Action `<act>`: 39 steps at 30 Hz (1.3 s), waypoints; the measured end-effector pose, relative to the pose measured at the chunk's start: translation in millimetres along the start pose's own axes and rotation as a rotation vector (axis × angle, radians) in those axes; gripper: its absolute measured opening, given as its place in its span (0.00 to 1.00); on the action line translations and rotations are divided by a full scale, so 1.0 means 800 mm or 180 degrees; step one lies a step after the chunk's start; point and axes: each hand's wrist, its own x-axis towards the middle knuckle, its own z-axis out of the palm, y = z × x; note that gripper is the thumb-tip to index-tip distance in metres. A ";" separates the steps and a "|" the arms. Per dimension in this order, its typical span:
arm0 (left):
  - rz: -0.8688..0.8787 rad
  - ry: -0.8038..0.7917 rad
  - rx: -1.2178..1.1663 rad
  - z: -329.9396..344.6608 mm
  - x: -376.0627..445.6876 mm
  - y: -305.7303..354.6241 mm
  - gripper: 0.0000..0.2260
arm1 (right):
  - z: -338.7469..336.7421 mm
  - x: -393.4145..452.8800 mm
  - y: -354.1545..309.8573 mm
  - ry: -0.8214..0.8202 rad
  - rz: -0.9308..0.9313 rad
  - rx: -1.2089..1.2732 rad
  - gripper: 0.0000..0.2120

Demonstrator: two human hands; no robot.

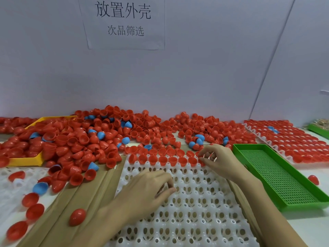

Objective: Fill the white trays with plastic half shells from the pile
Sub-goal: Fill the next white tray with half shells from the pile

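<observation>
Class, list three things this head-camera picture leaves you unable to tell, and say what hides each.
1. Whether the left hand holds a shell: its curled fingers hide the grip.
2. The white tray's near rows: cut off by the bottom edge.
3. The yellow tray's contents and size: buried under the shell pile.

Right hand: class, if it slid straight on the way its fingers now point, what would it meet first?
The right hand points left along the white tray's far row, so it would probably first meet the red half shells seated there; depth is hard to judge.
</observation>
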 end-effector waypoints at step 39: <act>0.0148 -0.0115 0.0053 -0.009 0.002 -0.003 0.12 | 0.010 0.063 -0.019 0.0042 -0.0020 0.1907 0.10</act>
